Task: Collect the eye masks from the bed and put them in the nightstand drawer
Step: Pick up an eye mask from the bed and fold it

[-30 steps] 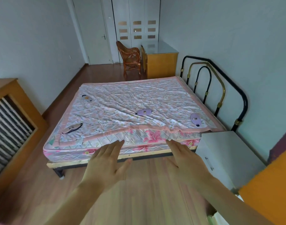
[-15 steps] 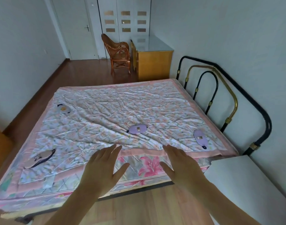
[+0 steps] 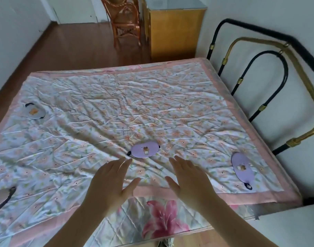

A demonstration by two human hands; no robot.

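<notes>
Several eye masks lie on the bed's floral sheet (image 3: 117, 107). A lilac mask (image 3: 144, 150) rests near the middle, just beyond my fingertips. A second lilac mask (image 3: 242, 167) lies near the right edge. A grey mask (image 3: 34, 112) sits at the far left, and another grey one (image 3: 0, 197) is cut off by the left frame edge. My left hand (image 3: 111, 182) and right hand (image 3: 190, 179) hover palms down over the near side of the bed, fingers spread, holding nothing. The white nightstand (image 3: 291, 227) shows at the bottom right; its drawer is out of view.
A black and brass metal headboard (image 3: 270, 82) rises along the bed's right side by the wall. Beyond the bed stand a wooden cabinet (image 3: 174, 31) and a rattan chair (image 3: 125, 20) on wooden flooring.
The view has come closer to the bed and tilted down. Both hands have advanced from the bed's near edge over the sheet, close to the middle lilac mask.
</notes>
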